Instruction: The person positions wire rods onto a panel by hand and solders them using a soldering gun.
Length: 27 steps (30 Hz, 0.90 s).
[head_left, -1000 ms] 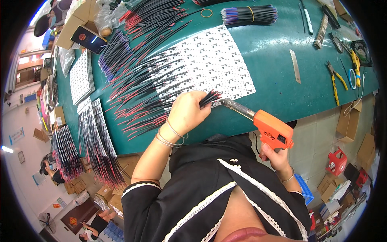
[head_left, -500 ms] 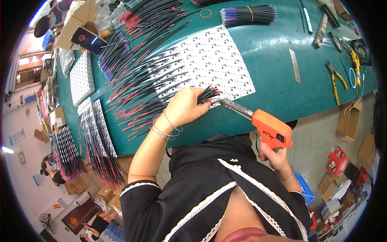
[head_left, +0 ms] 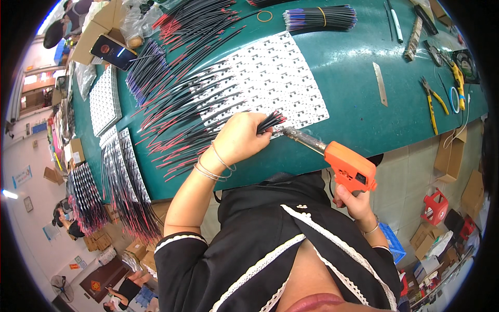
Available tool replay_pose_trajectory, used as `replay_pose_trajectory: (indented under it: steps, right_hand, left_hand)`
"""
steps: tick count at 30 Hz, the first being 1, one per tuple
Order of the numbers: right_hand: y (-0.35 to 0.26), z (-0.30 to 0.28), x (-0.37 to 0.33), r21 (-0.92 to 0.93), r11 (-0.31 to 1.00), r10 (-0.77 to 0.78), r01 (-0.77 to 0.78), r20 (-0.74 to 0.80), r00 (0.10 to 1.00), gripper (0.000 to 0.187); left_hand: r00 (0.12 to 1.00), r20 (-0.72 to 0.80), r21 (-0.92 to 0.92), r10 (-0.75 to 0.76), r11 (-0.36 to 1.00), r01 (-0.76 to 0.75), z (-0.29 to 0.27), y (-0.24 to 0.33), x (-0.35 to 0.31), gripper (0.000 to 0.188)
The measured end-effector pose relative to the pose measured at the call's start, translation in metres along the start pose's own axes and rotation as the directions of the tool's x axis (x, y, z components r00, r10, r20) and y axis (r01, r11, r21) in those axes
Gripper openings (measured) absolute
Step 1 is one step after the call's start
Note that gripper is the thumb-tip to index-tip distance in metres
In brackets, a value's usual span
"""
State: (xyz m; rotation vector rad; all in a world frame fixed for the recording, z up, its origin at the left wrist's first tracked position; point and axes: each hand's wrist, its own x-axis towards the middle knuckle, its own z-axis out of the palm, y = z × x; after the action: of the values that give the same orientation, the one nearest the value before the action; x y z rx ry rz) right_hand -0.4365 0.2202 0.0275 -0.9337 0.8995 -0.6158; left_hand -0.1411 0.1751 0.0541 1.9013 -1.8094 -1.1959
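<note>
My left hand [head_left: 242, 136] is closed round a bunch of black wires [head_left: 269, 122] whose red-tipped ends stick out to the right. Beneath it lies a white circuit board panel [head_left: 283, 78] with small dark parts in rows. Rows of black and red wires [head_left: 192, 112] fan out to the left from the panel. My right hand [head_left: 354, 200] grips the handle of an orange soldering gun [head_left: 349, 165]. Its metal barrel [head_left: 305, 139] points left, and the tip is close to my left fingertips at the panel's near edge. Whether the tip touches a wire is too small to tell.
Wire bundles [head_left: 322, 18] and a phone [head_left: 113, 52] lie at the back and left of the green table [head_left: 358, 99]. More panels [head_left: 105, 101] are stacked at left. A blade [head_left: 380, 85] and yellow-handled pliers [head_left: 434, 106] lie at right. The table's near edge runs before my waist.
The wire bunch in my left hand has shifted very slightly. Both hands and the soldering gun stay nearly in place.
</note>
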Motion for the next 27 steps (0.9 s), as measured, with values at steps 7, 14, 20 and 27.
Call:
replay_pose_trajectory:
  steps: [7,14,20,27]
  right_hand:
    - [-0.001,0.003,-0.002,-0.015,1.0,0.024,-0.025,-0.059,0.998,0.025]
    - [-0.006,-0.001,0.003,-0.01,1.0,-0.023,0.023,-0.061,0.998,0.035]
    - [-0.008,-0.001,0.007,0.005,0.999,-0.034,0.035,-0.05,0.998,0.034]
    - [-0.016,0.003,0.015,-0.04,0.999,-0.038,0.037,-0.032,0.999,0.031]
  left_hand:
    - [0.992,-0.061,0.178,0.107,0.979,-0.095,0.008,0.001,-0.002,0.012]
    - [0.991,-0.046,0.145,0.124,0.983,-0.116,0.005,0.001,-0.002,0.015]
    - [0.98,-0.138,-0.011,0.141,0.99,-0.143,0.006,-0.006,-0.007,0.016]
    - [0.934,-0.302,0.012,0.19,0.981,-0.196,0.001,-0.011,-0.007,0.012]
